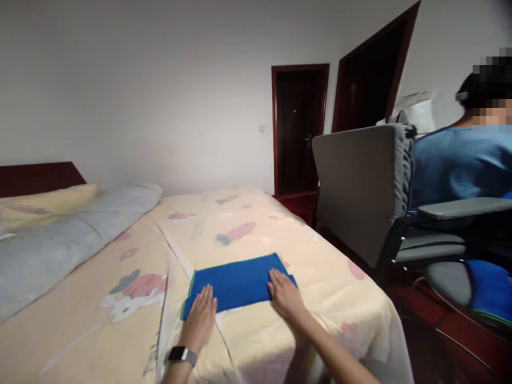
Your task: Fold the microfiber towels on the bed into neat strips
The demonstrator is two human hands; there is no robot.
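Note:
A blue cloth (pixel 240 280) with green edging lies folded on the bed, its near part doubled over the rest. My left hand (pixel 202 314) rests flat on the cloth's near left corner, fingers stretched out; a watch (pixel 183 355) is on that wrist. On the near right end, my right hand (pixel 285 294) presses down with its fingers extended and flat. Both palms face down, and neither hand grips the cloth. Beneath it spreads a pale yellow bedsheet (pixel 136 325) printed with carrots and a rabbit.
A long grey bolster (pixel 92 234) and a yellow pillow (pixel 52 205) lie at the left. Beyond the bed's right edge, a person in a blue shirt (pixel 460 165) sits in a grey chair (pixel 356 186). Another blue cloth (pixel 494 288) hangs at the far right. Dark doors (pixel 300 133) stand behind.

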